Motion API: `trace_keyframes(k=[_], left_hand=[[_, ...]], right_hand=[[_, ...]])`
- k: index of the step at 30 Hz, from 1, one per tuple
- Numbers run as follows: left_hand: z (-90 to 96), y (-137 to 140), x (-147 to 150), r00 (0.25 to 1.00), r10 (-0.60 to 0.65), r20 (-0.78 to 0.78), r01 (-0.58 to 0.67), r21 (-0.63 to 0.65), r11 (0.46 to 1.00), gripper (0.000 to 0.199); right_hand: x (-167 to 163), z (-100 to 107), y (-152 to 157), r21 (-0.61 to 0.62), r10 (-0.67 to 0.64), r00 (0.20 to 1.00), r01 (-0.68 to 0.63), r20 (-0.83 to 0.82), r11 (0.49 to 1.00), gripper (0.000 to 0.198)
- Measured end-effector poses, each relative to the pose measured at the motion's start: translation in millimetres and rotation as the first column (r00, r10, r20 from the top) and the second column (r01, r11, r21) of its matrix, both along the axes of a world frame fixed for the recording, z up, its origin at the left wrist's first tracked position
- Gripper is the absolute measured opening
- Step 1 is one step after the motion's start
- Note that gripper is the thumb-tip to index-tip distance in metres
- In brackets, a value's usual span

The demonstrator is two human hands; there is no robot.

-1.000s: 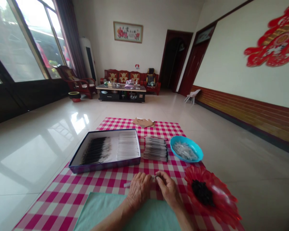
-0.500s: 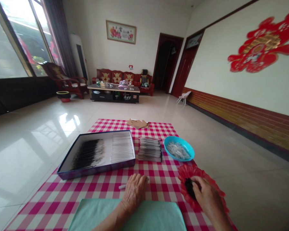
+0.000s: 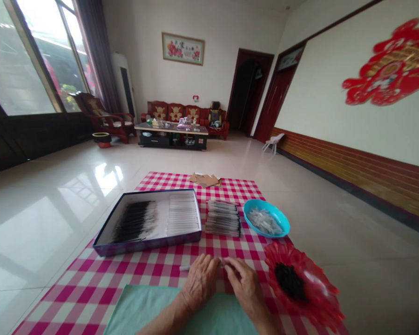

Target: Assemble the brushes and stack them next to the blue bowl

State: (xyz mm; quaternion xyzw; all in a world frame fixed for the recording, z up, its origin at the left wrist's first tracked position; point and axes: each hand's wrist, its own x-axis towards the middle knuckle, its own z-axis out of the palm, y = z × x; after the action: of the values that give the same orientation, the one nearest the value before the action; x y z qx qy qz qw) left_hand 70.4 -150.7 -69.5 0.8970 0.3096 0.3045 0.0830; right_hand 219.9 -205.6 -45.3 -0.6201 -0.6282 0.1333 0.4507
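One unfinished-looking pen barrel (image 3: 185,268) is held by the left hand (image 3: 200,280), its end pinched by the right hand (image 3: 244,281); beside the turquoise bowl (image 3: 284,218), seemingly finished pens (image 3: 223,218) are laid.

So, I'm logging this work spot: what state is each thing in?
Left hand: closed over a pale tube
Right hand: bent, fingertips by the tube's right end, grip unclear
Box: open, rods in rows inside
Pile of sticks: lying side by side
Blue bowl: upright, holding clear pieces
Red bowl: upright, holding black pieces
Green cloth: spread flat
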Motion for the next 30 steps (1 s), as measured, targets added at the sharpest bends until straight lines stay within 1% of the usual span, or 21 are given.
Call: trace_keyframes(k=[2,4,7,9,11,14,16,17,18,20,23,26,30], left_hand=[[2.6,-1,-1,1.000,-0.018,-0.007,0.018,-0.023,1.000,0.022],[5.5,-1,-1,1.000,-0.025,-0.004,0.025,-0.034,0.999,0.021],[9.8,-2,-2,1.000,0.010,0.010,-0.009,-0.028,1.000,0.020],[11.9,-3,-2,0.999,0.047,0.020,-0.046,-0.026,0.999,0.019],[12.8,-3,-2,0.998,0.059,0.026,-0.058,-0.026,0.998,0.019],[11.4,-3,-3,0.999,0.042,0.035,-0.041,-0.015,0.999,0.019],[9.7,-2,-3,0.998,0.021,0.055,-0.021,0.001,1.000,0.021],[9.2,-2,-3,0.998,0.012,0.069,-0.013,0.010,1.000,0.022],[9.2,-2,-4,0.997,0.007,0.083,-0.009,0.017,1.000,0.023],[11.2,-2,-4,0.994,0.009,0.109,-0.012,0.020,1.000,0.026],[19.8,-5,-3,0.992,0.021,0.128,-0.022,0.006,1.000,0.024],[31.2,-9,-2,0.997,0.032,0.075,-0.032,-0.002,0.999,0.021],[38.2,-12,-2,1.000,0.020,-0.019,-0.019,0.009,1.000,0.021]], right_hand=[[-2,-8,0,0.011,-0.019,0.999,0.019,-0.035,1.000,0.022],[-1,-10,-2,0.007,-0.041,0.997,0.042,-0.070,0.999,0.021],[1,-2,-7,-0.023,-0.076,0.985,0.073,-0.155,0.997,0.022],[6,7,-11,-0.032,-0.133,0.963,0.129,-0.234,0.991,0.024],[15,15,-15,-0.019,-0.222,0.925,0.228,-0.309,0.973,0.025],[32,26,-21,0.019,-0.354,0.825,0.402,-0.441,0.915,0.027],[44,31,-24,0.041,-0.387,0.750,0.481,-0.536,0.876,0.025],[48,33,-26,0.049,-0.387,0.726,0.499,-0.568,0.865,0.024],[51,34,-26,0.053,-0.385,0.715,0.507,-0.584,0.861,0.023],[51,35,-26,0.047,-0.381,0.727,0.493,-0.571,0.869,0.023],[38,33,-23,0.031,-0.355,0.792,0.425,-0.497,0.904,0.024],[21,26,-18,0.022,-0.285,0.841,0.332,-0.460,0.943,0.026],[10,14,-14,-0.028,-0.251,0.835,0.273,-0.490,0.962,0.026]])
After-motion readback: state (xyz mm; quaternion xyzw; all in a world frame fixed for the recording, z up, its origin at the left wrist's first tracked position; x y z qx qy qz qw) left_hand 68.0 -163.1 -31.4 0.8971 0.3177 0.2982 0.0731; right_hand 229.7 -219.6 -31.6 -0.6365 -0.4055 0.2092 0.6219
